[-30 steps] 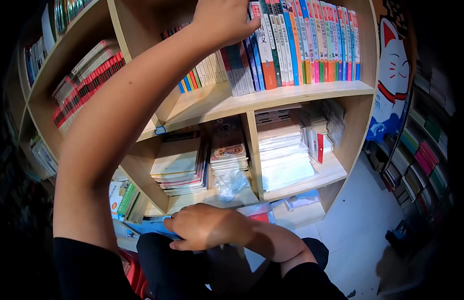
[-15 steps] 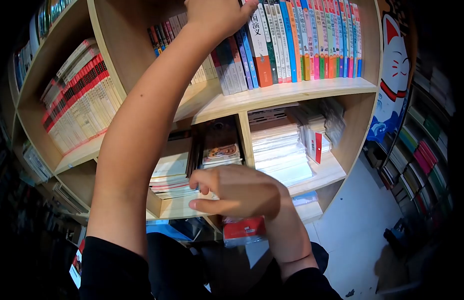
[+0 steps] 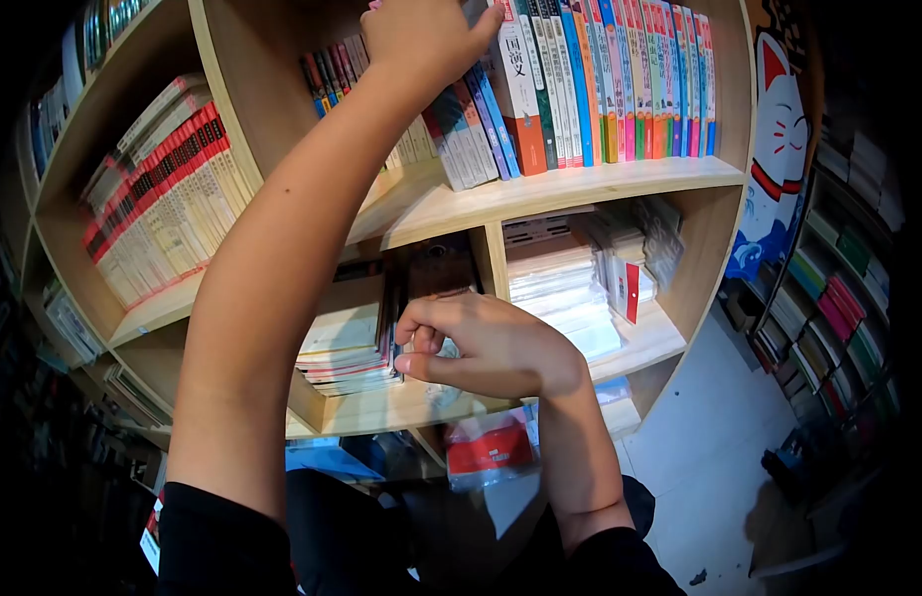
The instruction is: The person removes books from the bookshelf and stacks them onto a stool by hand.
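My L hand (image 3: 421, 40) is nearer the white-and-orange book (image 3: 521, 94): upper shelf (image 3: 580, 182), long axis near vert., just R of/below the thumb (image 3: 488, 27); can't tell if it's gripping. My R hand (image 3: 491, 343), loosely curled, nothing visible in it, is by the lower bk stack (image 3: 340, 343). L forearm (image 3: 282, 238) partly hides the upper shelf.

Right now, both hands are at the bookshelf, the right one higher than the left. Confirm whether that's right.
Wrong on height: the head view shows the left hand higher than the right hand. Both hands are at the bookshelf.
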